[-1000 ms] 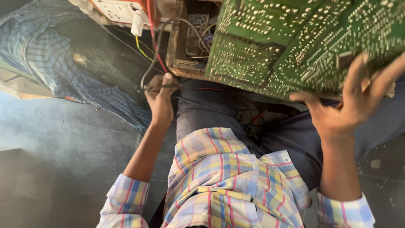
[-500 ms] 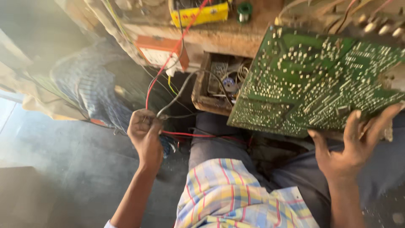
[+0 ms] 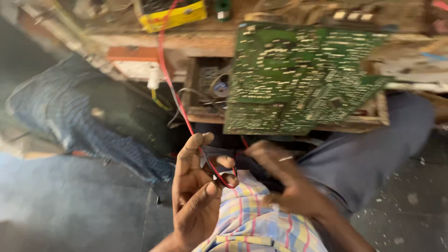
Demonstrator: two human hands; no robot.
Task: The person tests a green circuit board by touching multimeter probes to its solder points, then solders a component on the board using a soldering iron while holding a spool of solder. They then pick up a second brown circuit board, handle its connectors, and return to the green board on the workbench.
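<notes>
Left hand [image 3: 198, 193]: raised in front of the checked shirt [image 3: 254, 219], palm turned toward the camera, fingers half curled. The red and black wire pair [image 3: 186, 123] runs down from the workbench edge [image 3: 196, 44], passes between the index finger and the thumb, and loops under the fingertips; the hand pinches it loosely there. The red lead curves back up to the right of the hand, toward the other hand.

Right hand [image 3: 280, 179]: just right of the left hand, motion-blurred. Fingers point left toward the wire loop and a thin pale sliver shows at the fingers. Whether it grasps the wire, I cannot tell.

Above the right hand: a large green circuit board [image 3: 303, 77], solder side up, covered with pale solder points, tilted and overhanging an open wooden box [image 3: 205, 105] with loose wires inside.

Above and left of the left hand: a small white connector [image 3: 153, 79] hangs on the wire run, with a yellow lead below it. Farther up, on the bench top, a yellow rectangular case [image 3: 175, 17] with a dark top face; the red wire passes across it. Next to it a small green round part [image 3: 223, 8].

Left of the left hand: blue striped cloth [image 3: 60, 116] lies on the grey floor [image 3: 70, 200].

Right of the right hand: the person's grey trouser leg [image 3: 368, 149].
</notes>
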